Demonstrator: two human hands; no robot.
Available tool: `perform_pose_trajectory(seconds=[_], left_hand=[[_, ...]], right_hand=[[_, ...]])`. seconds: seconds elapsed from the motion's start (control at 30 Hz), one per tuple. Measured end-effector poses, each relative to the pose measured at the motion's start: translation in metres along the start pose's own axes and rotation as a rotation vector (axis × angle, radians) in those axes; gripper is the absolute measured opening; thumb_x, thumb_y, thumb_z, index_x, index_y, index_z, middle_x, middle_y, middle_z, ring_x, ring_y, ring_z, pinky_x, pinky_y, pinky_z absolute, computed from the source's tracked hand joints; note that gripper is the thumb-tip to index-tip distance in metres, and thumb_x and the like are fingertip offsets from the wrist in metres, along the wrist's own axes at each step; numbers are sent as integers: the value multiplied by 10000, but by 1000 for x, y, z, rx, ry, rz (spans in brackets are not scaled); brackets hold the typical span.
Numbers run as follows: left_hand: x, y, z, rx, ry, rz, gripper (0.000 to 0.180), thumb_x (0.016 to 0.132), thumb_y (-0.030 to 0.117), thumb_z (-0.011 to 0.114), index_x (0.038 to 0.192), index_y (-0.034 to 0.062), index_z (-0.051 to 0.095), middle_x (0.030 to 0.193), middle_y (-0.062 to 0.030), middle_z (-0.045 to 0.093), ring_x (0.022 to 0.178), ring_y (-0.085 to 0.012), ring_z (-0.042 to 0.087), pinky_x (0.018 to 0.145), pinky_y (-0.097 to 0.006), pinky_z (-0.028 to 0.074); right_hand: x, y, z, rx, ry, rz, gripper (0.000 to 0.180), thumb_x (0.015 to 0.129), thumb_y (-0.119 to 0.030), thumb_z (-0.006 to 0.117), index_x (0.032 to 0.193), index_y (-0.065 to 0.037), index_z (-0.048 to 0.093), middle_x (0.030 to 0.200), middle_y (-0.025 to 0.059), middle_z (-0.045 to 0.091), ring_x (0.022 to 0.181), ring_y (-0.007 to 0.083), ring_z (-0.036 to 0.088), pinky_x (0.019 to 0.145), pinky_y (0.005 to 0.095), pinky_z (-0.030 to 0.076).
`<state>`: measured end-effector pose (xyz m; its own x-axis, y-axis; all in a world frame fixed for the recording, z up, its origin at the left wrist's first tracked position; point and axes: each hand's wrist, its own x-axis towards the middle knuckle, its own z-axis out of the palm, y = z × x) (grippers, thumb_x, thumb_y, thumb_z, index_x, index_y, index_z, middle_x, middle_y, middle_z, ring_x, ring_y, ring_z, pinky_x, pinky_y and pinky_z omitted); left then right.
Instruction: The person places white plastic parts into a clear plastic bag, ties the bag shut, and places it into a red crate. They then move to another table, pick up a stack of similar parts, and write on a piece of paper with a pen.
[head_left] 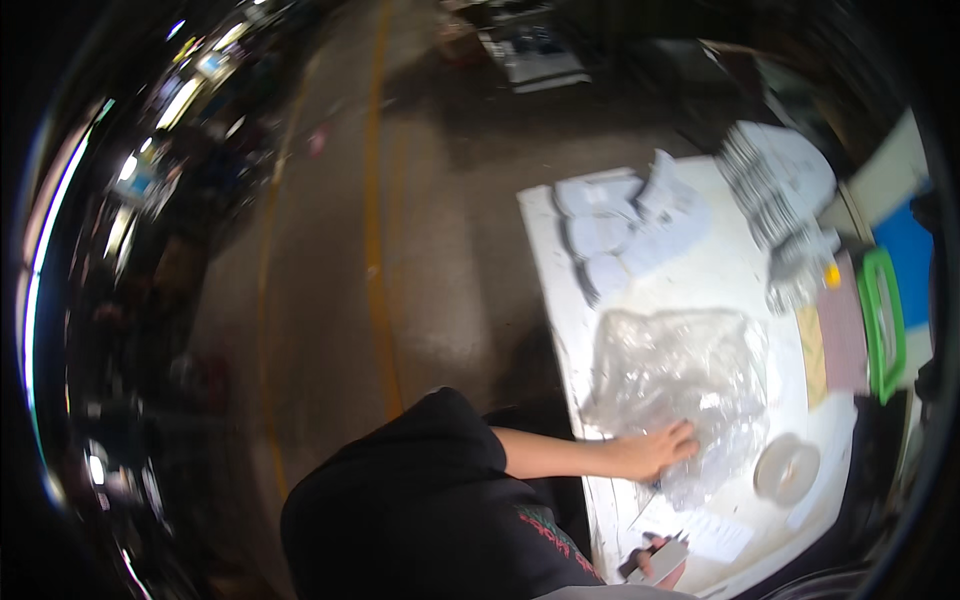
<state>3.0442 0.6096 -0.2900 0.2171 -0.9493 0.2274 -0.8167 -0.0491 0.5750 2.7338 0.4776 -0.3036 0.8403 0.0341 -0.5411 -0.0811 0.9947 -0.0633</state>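
My left hand (652,453) reaches across the white table (560,330) from a black sleeve. It rests on the near left edge of a crumpled clear plastic bag (680,365), fingers bent and a little apart. Close to the table's front edge, my right hand (672,578) is closed around a small pale grey, flat-sided object (658,564). Something thin and black shows beside that object; its kind is blurred. A printed white paper sheet (705,530) lies between my right hand and the bag.
A roll of clear tape (787,470) lies right of the bag. Stacks of pale, curved-edged pieces (600,225) sit toward the far end, with another pile (775,180) at far right. A green plastic bin (882,325) borders the right side. Yellow floor lines (375,230) run left of the table.
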Motion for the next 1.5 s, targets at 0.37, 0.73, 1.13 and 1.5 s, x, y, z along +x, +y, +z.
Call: perform_pose_trajectory(seconds=[0.37, 0.73, 1.13, 1.5], left_hand=[[-9, 6, -26, 88, 84, 151, 652, 689, 138, 810, 1291, 50, 576, 1192, -177, 538, 1174, -368, 508, 1053, -476, 401], [-15, 1, -18, 68, 236, 230, 553, 716, 142, 781, 1250, 92, 645, 1187, -172, 572, 1188, -364, 528, 1074, -465, 400], [-14, -7, -19, -303, 153, 100, 506, 720, -1, 674, 1215, 98, 700, 1346, -181, 562, 1307, -390, 499, 1105, -454, 440], [-39, 37, -69, 50, 223, 219, 891, 785, 273, 807, 1565, 174, 387, 1610, -267, 236, 1473, -483, 264, 1200, -691, 226]], right_hand=[[-22, 28, -7, -472, -196, -372, 779, 1093, -641, 215, 1146, 56, 559, 570, 196, 512, 329, 156, 360, 277, 284, 321], [-17, 34, 16, -456, -91, -557, 665, 1114, -596, 288, 1129, 18, 544, 589, 101, 470, 341, 71, 268, 278, 219, 280], [-28, 37, 6, -448, -53, -661, 604, 1117, -588, 286, 1134, -36, 530, 632, 111, 498, 320, 43, 240, 237, 202, 271], [-20, 39, 28, -474, -33, -492, 632, 1121, -591, 241, 1115, -25, 521, 690, 127, 527, 358, 29, 217, 251, 208, 290]])
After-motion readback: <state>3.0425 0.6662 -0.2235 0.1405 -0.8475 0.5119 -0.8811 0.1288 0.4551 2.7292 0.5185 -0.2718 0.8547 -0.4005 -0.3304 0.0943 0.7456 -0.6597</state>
